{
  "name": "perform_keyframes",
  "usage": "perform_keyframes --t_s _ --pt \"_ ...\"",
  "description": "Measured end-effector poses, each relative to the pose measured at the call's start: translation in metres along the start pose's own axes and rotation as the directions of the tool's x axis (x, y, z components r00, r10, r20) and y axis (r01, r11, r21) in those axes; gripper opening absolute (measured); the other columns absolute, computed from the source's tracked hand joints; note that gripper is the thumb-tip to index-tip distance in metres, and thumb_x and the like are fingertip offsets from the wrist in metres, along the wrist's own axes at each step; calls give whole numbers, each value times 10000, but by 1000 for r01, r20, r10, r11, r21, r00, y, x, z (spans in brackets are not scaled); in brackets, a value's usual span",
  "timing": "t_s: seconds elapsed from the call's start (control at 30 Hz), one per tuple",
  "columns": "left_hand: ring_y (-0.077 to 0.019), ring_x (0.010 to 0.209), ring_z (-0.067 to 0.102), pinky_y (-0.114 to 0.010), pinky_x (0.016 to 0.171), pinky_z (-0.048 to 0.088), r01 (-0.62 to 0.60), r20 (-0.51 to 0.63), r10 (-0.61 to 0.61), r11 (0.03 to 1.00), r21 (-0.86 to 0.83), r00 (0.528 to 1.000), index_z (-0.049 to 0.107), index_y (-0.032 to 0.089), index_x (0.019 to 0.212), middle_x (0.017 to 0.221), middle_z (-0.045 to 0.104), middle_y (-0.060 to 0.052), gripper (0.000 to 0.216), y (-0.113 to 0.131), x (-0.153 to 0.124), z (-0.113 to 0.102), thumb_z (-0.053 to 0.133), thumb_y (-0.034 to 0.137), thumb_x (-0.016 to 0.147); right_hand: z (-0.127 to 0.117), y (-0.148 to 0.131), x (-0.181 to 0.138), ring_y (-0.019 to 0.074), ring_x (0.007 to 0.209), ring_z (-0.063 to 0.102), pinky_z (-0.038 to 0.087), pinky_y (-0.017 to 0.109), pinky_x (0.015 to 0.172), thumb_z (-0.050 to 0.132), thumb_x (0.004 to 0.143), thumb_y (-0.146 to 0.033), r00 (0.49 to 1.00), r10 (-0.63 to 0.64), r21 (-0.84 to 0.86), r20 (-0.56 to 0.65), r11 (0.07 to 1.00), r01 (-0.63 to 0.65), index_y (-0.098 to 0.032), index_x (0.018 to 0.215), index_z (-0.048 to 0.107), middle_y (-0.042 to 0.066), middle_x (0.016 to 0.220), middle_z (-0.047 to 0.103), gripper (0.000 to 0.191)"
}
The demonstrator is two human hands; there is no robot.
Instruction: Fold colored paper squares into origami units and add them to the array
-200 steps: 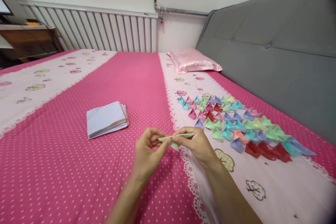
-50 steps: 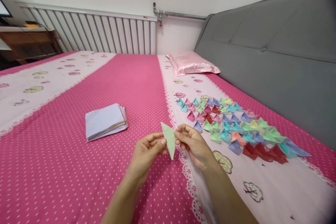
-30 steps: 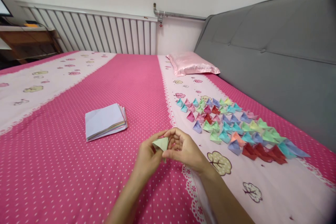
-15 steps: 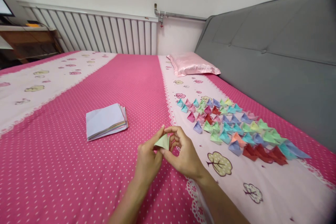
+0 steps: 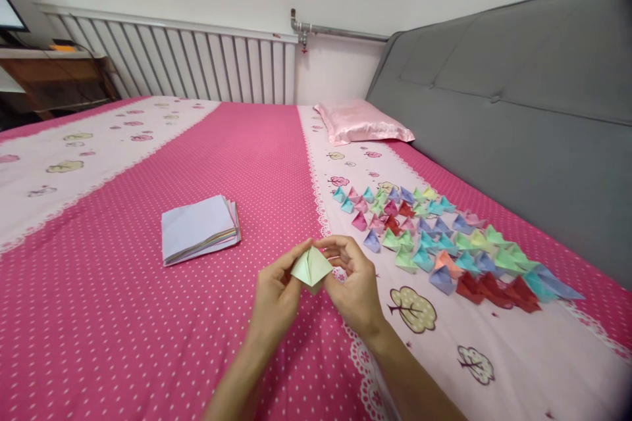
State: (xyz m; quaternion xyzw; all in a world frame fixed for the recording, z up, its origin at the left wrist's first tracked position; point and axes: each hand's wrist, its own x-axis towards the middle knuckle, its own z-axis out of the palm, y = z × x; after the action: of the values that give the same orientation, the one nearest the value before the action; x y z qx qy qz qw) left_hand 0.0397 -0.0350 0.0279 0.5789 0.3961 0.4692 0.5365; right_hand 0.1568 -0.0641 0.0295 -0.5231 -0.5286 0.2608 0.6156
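Note:
Both hands hold one small pale green folded paper piece (image 5: 311, 267) just above the pink dotted bedspread (image 5: 123, 316). My left hand (image 5: 275, 299) pinches its left side with thumb and fingers. On its right side my right hand (image 5: 354, 286) grips it, fingers curled over the top. The piece shows a pointed, tent-like shape with a centre crease. A stack of coloured square papers (image 5: 199, 228), lilac sheet on top, lies to the left of my hands. To the right, several folded paper pieces (image 5: 434, 240) in many colours lie in rows.
A pink satin pillow (image 5: 360, 122) lies at the far end of the bed. A grey padded headboard (image 5: 513, 112) runs along the right side. A white radiator (image 5: 187, 62) lines the back wall, with a wooden shelf (image 5: 54, 75) at far left.
The green paper went from a long flat triangle held upright to a smaller tent-like shape. My hands closed in around it and shifted slightly toward me.

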Motion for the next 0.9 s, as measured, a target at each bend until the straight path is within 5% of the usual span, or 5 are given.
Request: perform_keyframes --t_s 0.2,0.4,0.9 --pt "-186 1005 569 -285 873 426 -27 54 22 996 82 998 584 214 1154 1124 628 -47 379 1 -2 -1 485 191 789 -1 2 -1 186 943 594 493 331 807 519 750 -87 1000 -17 32 20 999 16 -233 997 589 47 1003 634 295" --pt "-119 626 512 -233 602 442 91 126 -89 996 -9 988 488 194 1256 788 648 -32 449 0 -2 -2 477 252 811 -6 0 2 184 1077 536 412 364 955 402 719 26 982 -160 -82 96 982 168 -265 1009 652 28 1131 598 481" --pt "-116 712 524 -245 729 419 278 241 -188 861 -426 952 428 229 1285 753 597 -2 564 16 -3 -13 551 153 740 -20 1 5 253 1235 368 296 474 1011 423 719 -120 896 -285 -219 341 902 371 -259 1154 579 23 1382 390 483"
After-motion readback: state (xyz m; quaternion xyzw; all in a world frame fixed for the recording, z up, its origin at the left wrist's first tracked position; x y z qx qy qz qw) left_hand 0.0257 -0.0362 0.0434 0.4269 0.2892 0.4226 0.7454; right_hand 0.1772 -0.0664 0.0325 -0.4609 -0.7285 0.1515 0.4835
